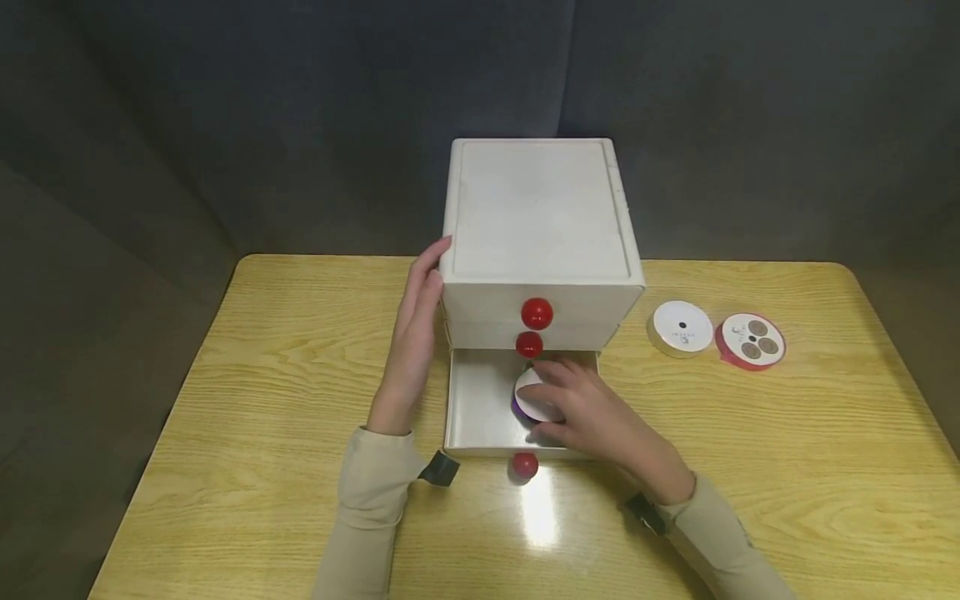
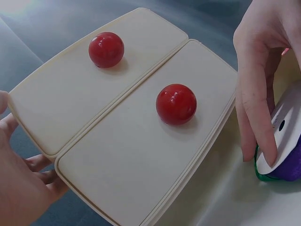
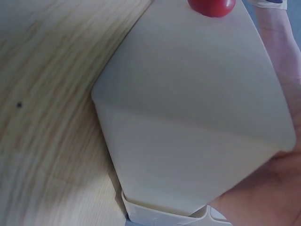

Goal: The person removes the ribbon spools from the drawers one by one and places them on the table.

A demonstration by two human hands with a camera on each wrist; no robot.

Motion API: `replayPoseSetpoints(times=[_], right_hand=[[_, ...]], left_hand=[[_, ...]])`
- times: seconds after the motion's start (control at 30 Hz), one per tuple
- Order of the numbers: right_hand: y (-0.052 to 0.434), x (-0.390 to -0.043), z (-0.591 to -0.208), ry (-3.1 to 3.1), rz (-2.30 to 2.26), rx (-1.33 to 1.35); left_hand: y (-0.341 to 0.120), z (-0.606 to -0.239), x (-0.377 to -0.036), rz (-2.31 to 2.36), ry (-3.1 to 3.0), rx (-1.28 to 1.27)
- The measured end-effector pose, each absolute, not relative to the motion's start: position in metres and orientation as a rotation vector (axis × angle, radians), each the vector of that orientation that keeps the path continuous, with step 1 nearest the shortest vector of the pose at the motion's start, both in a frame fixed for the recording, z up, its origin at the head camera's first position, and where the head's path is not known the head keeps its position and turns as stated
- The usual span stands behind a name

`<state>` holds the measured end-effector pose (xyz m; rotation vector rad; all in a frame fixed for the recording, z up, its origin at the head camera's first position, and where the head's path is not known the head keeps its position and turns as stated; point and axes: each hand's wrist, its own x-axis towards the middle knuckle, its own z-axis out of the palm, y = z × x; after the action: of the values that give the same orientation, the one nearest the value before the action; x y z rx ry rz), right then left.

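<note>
A small white drawer cabinet (image 1: pixel 542 208) with red ball knobs stands on the table, its bottom drawer (image 1: pixel 480 400) pulled out. My left hand (image 1: pixel 414 337) rests along the cabinet's left side, fingers extended. Inside the drawer, my right hand (image 1: pixel 581 408) grips a ribbon spool (image 1: pixel 529 398) by its edges. Purple ribbon and a green strand show below the spool's white face (image 2: pixel 283 129) in the left wrist view. The drawer's outer wall (image 3: pixel 188 155) fills much of the right wrist view, with part of the right hand beside it.
Right of the cabinet lie a white ribbon spool (image 1: pixel 681 328) and a pink-edged spool (image 1: pixel 752 342) with round openings in its face. The bottom drawer's red knob (image 1: pixel 525 465) juts toward the front. A dark curtain (image 1: pixel 337 125) hangs behind the wooden table (image 1: pixel 300 375).
</note>
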<state>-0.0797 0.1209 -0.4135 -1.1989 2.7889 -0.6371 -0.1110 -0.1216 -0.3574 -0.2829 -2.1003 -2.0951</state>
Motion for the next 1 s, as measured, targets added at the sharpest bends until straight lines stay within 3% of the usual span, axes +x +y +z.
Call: replayPoseSetpoints(times=[1.0], right_hand=[[0.1175,-0.0812,-0.4114,2.775,-0.46,-1.107]], left_hand=[[-0.1207,-0.3573,-0.1103,-2.097,-2.109,-0.262]])
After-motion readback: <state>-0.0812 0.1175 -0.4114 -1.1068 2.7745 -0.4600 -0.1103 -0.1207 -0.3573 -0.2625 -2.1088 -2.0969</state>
